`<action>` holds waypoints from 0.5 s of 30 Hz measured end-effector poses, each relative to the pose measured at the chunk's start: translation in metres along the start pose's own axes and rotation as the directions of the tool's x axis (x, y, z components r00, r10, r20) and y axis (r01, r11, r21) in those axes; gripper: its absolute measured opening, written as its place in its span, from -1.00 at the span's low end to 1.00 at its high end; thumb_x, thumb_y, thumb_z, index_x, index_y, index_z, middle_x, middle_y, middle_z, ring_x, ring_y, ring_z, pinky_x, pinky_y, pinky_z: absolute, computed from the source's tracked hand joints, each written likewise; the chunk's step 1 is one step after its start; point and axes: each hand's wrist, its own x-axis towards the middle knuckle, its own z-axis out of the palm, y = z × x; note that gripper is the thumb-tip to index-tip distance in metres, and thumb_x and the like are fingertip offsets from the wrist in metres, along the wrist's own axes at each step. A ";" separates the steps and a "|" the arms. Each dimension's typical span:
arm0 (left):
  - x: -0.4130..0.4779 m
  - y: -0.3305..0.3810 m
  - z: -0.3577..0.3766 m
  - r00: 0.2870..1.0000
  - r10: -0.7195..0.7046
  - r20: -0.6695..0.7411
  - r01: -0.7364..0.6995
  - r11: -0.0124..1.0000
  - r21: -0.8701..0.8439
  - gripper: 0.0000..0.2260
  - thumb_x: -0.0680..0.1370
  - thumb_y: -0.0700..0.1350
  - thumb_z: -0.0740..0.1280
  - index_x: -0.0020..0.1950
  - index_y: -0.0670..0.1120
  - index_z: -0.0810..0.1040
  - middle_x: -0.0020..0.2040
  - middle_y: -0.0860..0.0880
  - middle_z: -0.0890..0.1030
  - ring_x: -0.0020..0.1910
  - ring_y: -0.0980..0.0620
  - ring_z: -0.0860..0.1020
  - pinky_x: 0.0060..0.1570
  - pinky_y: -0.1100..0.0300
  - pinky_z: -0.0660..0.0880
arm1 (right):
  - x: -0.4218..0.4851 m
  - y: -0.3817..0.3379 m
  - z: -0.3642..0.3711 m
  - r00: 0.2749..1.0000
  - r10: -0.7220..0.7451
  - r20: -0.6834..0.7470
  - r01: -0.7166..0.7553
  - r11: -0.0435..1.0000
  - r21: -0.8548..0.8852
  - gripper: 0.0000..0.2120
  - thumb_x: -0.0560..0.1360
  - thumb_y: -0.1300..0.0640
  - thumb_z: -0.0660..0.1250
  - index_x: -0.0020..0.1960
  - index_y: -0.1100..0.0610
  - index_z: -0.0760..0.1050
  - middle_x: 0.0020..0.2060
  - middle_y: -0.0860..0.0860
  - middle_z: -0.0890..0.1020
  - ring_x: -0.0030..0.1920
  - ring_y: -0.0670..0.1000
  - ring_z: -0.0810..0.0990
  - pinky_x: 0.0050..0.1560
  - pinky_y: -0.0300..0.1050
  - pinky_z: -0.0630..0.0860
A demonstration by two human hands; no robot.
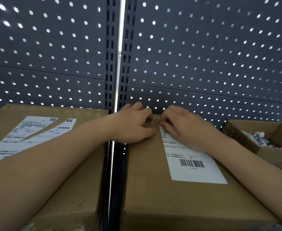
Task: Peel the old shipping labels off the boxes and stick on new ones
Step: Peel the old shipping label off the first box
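The white label point(195, 165) lies on top of the right box point(153, 189), barcode toward the near end, its near part flat against the cardboard. At its far left corner the right hand point(187, 127) has its fingers curled down, and its grip pinches that corner, though the fingertips hide the edge itself. The hand's heel rests over the label's upper half.

Just beside it the left hand point(133, 125) rests on the bare cardboard at the box's far left corner, fingers loosely bent, thumb lying flat toward the label; its grip holds nothing.

Across a dark gap stands the left box point(73, 172), carrying a torn label point(20, 139) split by a long diagonal rip, with the left forearm passing over it. To the far right sits an open carton point(270, 152) with small barcoded items point(258, 139) inside. A grey pegboard point(203, 55) rises behind everything, divided by a slotted upright post point(111, 55).
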 end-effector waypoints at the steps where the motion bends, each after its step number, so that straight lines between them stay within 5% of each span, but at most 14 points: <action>1: 0.000 0.000 0.000 1.000 -0.001 0.001 0.001 1.000 -0.002 -0.61 0.56 0.20 0.22 0.32 0.07 0.36 0.11 0.08 0.29 0.15 0.01 0.23 0.28 0.06 0.29 | 0.000 0.000 -0.001 1.000 -0.005 -0.004 0.005 1.000 -0.002 -0.80 0.66 -0.05 0.10 0.08 0.04 0.42 0.01 -0.08 0.44 -0.03 -0.10 0.39 -0.19 -0.24 0.19; 5: 0.000 0.000 0.000 1.000 -0.001 0.000 0.001 1.000 -0.003 -0.62 0.56 0.20 0.21 0.31 0.07 0.35 0.10 0.08 0.28 0.14 0.02 0.22 0.28 0.05 0.30 | -0.002 -0.001 -0.001 0.999 -0.011 -0.043 0.012 0.999 0.033 -0.84 0.64 0.01 0.19 0.02 0.07 0.47 -0.07 -0.06 0.48 -0.02 -0.05 0.44 -0.12 -0.36 0.27; 9: 0.000 -0.001 0.000 1.000 0.005 -0.006 -0.005 1.000 -0.003 -0.63 0.56 0.21 0.21 0.30 0.08 0.36 0.10 0.09 0.28 0.13 0.03 0.21 0.27 0.07 0.30 | -0.003 0.000 -0.001 0.998 0.003 -0.070 -0.001 0.999 0.036 -0.88 0.59 0.04 0.25 -0.04 0.05 0.52 -0.13 -0.07 0.52 -0.04 -0.01 0.48 -0.01 -0.16 0.34; 15: 0.000 0.000 0.000 1.000 0.011 -0.007 -0.011 1.000 -0.003 -0.62 0.57 0.20 0.22 0.33 0.08 0.35 0.10 0.09 0.28 0.15 0.04 0.22 0.27 0.09 0.29 | -0.006 -0.001 -0.003 0.999 0.012 -0.031 -0.010 0.999 0.039 -0.88 0.63 0.02 0.17 0.01 0.01 0.45 -0.05 -0.10 0.49 0.00 -0.07 0.44 -0.10 -0.23 0.20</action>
